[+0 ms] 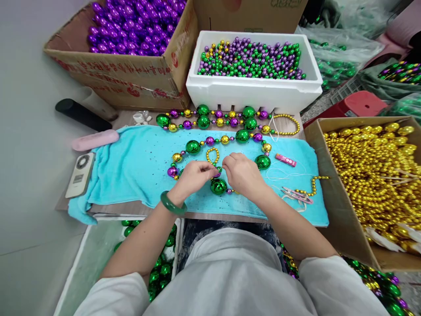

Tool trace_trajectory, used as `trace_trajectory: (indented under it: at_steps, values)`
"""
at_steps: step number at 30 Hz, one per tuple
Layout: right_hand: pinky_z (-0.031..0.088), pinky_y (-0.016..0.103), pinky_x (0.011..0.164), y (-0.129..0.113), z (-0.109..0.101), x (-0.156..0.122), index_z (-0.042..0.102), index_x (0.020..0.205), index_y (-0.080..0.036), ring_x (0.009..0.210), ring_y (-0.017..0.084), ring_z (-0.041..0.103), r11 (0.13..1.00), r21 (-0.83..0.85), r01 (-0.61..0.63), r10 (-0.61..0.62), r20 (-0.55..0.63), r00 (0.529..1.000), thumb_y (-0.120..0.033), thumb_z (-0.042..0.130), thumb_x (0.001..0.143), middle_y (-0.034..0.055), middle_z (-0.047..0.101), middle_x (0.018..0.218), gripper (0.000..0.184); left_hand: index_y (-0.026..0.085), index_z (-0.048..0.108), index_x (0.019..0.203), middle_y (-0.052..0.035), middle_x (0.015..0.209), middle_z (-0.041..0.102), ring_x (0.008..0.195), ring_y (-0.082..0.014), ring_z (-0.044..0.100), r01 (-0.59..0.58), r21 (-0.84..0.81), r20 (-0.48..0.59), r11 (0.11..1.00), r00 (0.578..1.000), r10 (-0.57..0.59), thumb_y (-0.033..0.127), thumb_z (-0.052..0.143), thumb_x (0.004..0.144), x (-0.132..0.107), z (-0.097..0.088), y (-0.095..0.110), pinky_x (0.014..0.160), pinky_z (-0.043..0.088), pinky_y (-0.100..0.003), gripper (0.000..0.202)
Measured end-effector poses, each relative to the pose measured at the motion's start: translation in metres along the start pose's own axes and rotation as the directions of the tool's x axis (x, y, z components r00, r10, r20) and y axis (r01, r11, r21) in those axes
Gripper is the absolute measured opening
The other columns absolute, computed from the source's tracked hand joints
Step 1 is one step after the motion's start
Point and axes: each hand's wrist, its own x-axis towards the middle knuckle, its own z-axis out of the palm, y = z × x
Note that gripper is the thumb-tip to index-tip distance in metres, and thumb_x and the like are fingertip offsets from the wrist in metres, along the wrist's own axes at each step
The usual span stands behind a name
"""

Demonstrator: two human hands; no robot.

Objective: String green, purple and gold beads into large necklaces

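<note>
A bead necklace (242, 136) of green, purple and gold beads lies in a loop on the turquoise towel (141, 162). My left hand (197, 173), with a green bangle (173, 204) at its wrist, comes in from the left. Its thumb and finger are pinched together on the necklace's string beside a small green bead. Just across from it, my right hand (241, 173) is pinched closed on the same string, its fingertips partly hidden. Between and below the hands lies a large green bead (218, 187). A small loop of gold beads (212, 155) sits just beyond the fingertips.
Behind the towel lies a finished-looking bead strand (203, 122). A white foam box (253, 90), a carton of purple beads (131, 26) and a carton of gold beads (388, 175) surround the table. Pink snips (297, 195), white thread and a phone-like white device (80, 175) lie nearby.
</note>
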Motion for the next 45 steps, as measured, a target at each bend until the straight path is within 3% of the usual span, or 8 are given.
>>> trace_trajectory:
  at_steps: [6,14,23,27,31,34,36,45]
  values:
    - [0.043,0.032,0.071,-0.013,0.009,-0.017,0.064,0.088,-0.016,0.08,0.023,0.06,0.993,0.114,0.014,0.006,-0.174,0.985,-0.02,0.047,0.093,0.0103,0.067,0.085,0.018,0.014,0.065,0.06,0.0019,0.052,0.051,0.047,-0.0066,0.042,0.294,-0.532,0.174,0.794,0.956,-0.237,0.036,0.078,0.056,0.004,0.001,0.004,0.044,0.029,-0.02,0.025]
    - [0.042,0.03,0.069,-0.006,0.014,-0.018,0.063,0.082,-0.017,0.072,0.02,0.058,0.994,0.11,0.024,0.013,-0.325,0.946,-0.019,0.048,0.092,0.0067,0.064,0.075,0.018,0.014,0.061,0.054,0.0023,0.049,0.05,0.045,-0.0055,0.042,0.29,-0.467,0.206,0.835,0.954,-0.216,0.031,0.077,0.06,0.0,0.0,0.007,0.043,0.029,-0.02,0.024]
    - [0.042,0.032,0.068,-0.018,0.02,-0.027,0.064,0.083,-0.017,0.074,0.02,0.056,0.989,0.027,0.146,-0.124,-0.386,0.914,-0.022,0.043,0.096,0.0076,0.063,0.074,0.026,0.013,0.062,0.057,0.0019,0.053,0.053,0.049,-0.0064,0.045,0.324,-0.695,0.243,0.642,0.946,-0.215,0.03,0.08,0.057,0.001,0.008,0.004,0.048,0.035,-0.02,0.025]
    - [0.045,0.033,0.07,-0.012,0.018,-0.029,0.064,0.081,-0.017,0.076,0.02,0.057,0.951,0.233,0.203,-0.101,-0.386,0.917,-0.024,0.047,0.094,0.0081,0.065,0.076,0.022,0.014,0.067,0.067,0.0005,0.061,0.057,0.053,-0.0071,0.046,0.173,-0.578,0.142,0.798,0.984,-0.111,0.032,0.078,0.064,-0.003,0.004,0.005,0.052,0.036,-0.021,0.022]
    - [0.047,0.029,0.065,0.008,0.017,-0.01,0.063,0.09,-0.018,0.078,0.017,0.061,0.635,0.767,0.094,0.12,-0.219,0.968,-0.023,0.048,0.089,0.0058,0.069,0.087,0.016,0.017,0.069,0.074,-0.0029,0.076,0.06,0.074,-0.0137,0.056,-0.243,-0.222,0.06,0.944,0.963,0.262,0.029,0.066,0.081,-0.005,-0.003,0.006,0.07,0.045,-0.028,0.014]
    - [0.038,0.021,0.046,0.019,0.022,0.006,0.06,0.093,-0.019,0.061,0.012,0.059,0.256,0.954,-0.153,0.057,0.143,0.988,-0.022,0.053,0.082,0.0015,0.067,0.079,0.014,0.019,0.068,0.077,-0.0049,0.091,0.056,0.095,-0.0184,0.056,-0.488,0.068,-0.026,0.87,0.871,0.491,0.023,0.059,0.086,-0.002,-0.004,0.001,0.084,0.046,-0.032,0.013]
    - [0.029,0.018,0.039,0.023,0.026,0.012,0.06,0.092,-0.018,0.055,0.01,0.059,0.118,0.947,-0.299,0.005,0.301,0.954,-0.022,0.059,0.076,-0.0003,0.065,0.075,0.016,0.02,0.067,0.077,-0.0057,0.099,0.053,0.103,-0.02,0.054,-0.536,0.181,-0.075,0.824,0.828,0.555,0.02,0.058,0.087,0.001,-0.001,-0.006,0.087,0.047,-0.034,0.014]
    - [0.02,0.017,0.032,0.03,0.041,0.013,0.064,0.068,-0.014,0.037,0.003,0.037,0.019,0.884,-0.466,0.074,0.464,0.883,-0.029,0.081,0.055,-0.0058,0.054,0.05,0.026,0.02,0.07,0.081,-0.006,0.107,0.052,0.096,-0.0172,0.057,-0.538,0.16,-0.276,0.827,0.78,0.561,0.02,0.06,0.087,0.012,0.028,-0.037,0.076,0.051,-0.03,0.012]
